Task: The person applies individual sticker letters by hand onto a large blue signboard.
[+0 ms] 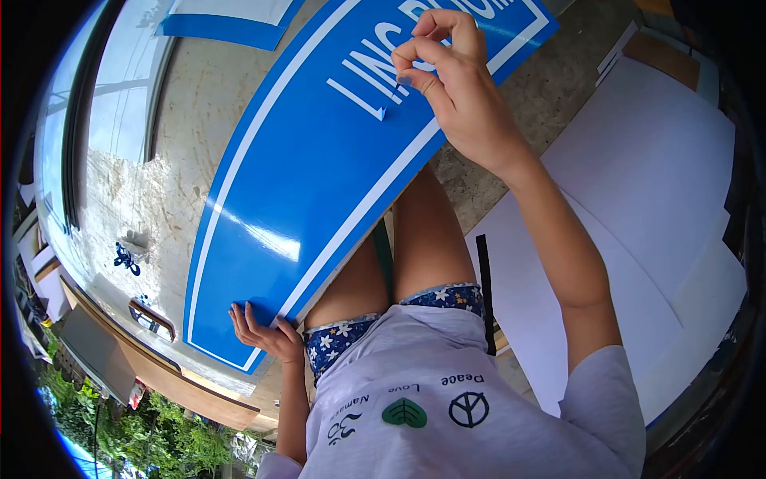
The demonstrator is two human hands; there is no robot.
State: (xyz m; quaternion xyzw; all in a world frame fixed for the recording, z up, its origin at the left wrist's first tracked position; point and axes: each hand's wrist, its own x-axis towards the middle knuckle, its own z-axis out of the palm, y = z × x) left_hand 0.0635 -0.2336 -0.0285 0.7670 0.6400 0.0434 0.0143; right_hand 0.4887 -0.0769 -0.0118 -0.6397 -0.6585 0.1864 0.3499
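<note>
A long blue sign board (279, 188) with a curved upper edge and a white border line slants across the table and over my lap. White letters (361, 89) run along its far part, and some are hidden behind my right hand. A small blue flap (383, 114) stands up from the surface by the nearest letter. Above the letters, my right hand (471, 100) is raised with thumb and fingers pinched together; whatever they hold is too small to make out. My left hand (269, 331) lies with its fingers stretched out on the sign's near-left end.
Blue scraps (126, 259) lie on the worn tabletop (191, 120) at left, near a brown-rimmed handle-like piece (152, 319). Another blue-edged panel (227, 30) is at the top. Large white sheets (638, 160) spread to my right, with a brown piece (661, 60) on top.
</note>
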